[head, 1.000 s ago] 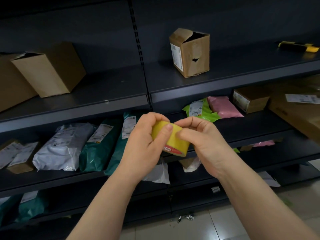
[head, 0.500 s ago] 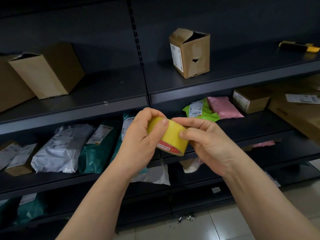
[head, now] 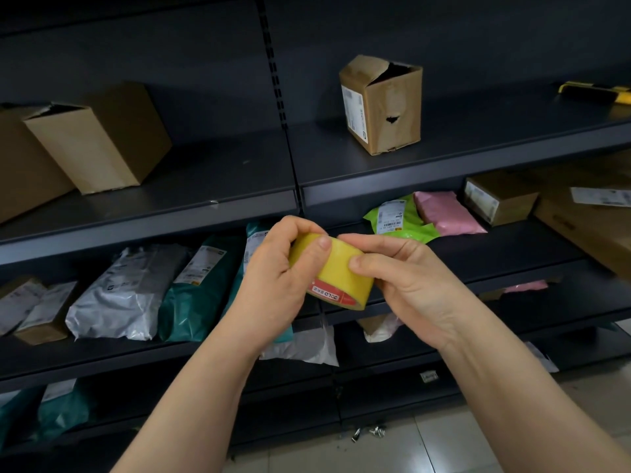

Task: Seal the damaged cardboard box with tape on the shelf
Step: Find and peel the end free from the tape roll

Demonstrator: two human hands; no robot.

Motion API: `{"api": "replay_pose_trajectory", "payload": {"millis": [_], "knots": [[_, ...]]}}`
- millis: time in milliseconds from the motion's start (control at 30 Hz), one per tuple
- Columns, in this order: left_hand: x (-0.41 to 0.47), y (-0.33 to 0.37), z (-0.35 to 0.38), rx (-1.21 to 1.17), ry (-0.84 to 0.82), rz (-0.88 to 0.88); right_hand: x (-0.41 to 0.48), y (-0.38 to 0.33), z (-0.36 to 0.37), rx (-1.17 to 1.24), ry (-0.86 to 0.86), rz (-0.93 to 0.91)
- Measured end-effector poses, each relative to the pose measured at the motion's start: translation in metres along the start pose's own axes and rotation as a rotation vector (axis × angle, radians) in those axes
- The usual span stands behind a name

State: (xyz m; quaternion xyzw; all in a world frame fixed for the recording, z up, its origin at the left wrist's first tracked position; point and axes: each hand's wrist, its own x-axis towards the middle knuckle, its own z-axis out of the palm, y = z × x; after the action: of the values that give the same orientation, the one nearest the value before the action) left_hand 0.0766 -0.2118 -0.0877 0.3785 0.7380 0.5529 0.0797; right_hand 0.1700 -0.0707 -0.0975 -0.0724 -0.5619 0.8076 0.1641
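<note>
Evidently only 1 view is on offer, the head camera, looking down at 2 bare forearms in front of dark metal shelving.

The left hand (head: pixel 273 278) grips a roll of yellow adhesive tape with a red printed core (head: pixel 336 271), its fingers curled round the far side and its thumb laid across the outer face, probably to stop the roll from turning. The right hand (head: pixel 409 288) pinches the near edge of the same roll, thumb tip and forefinger pressed against the yellow surface; this looks like a search for the loose end, and no free strip shows yet.

The damaged brown cardboard box (head: pixel 382 104) stands upright on the upper shelf board (head: pixel 478 145), well apart from the hands, above and right of them. Its top flap gapes and a ragged hole faces outward, so both spots likely need covering. Nothing is taped so far.

To the left on that level sits a tilted plain cardboard carton (head: pixel 99 138); grey, green and pink plastic mailers (head: pixel 126 291) lie on the shelf below.
</note>
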Motion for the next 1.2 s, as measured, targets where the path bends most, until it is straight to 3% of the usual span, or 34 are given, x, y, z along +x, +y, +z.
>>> {"api": "replay_pose_trajectory", "payload": {"millis": [133,267,433,567,900,1200], "knots": [[0.0,-0.002,0.001,-0.151,0.002,-0.089,0.002,0.003,0.0,-0.105,-0.006,-0.089],[0.003,0.0,0.002,-0.223,-0.109,-0.164,0.007,0.009,-0.002,-0.448,0.157,-0.257],[0.009,0.01,0.005,-0.145,-0.188,-0.221,0.008,0.008,0.001,-0.806,0.101,-0.529],[0.01,0.013,0.01,-0.246,-0.183,-0.267,0.008,0.005,0.004,-0.983,0.097,-0.651],[0.009,0.006,0.015,-0.314,-0.123,-0.244,0.011,0.003,0.001,-0.831,0.087,-0.595],[0.008,0.004,0.016,-0.334,-0.046,-0.193,0.01,-0.003,0.004,-0.863,0.059,-0.65]]}}
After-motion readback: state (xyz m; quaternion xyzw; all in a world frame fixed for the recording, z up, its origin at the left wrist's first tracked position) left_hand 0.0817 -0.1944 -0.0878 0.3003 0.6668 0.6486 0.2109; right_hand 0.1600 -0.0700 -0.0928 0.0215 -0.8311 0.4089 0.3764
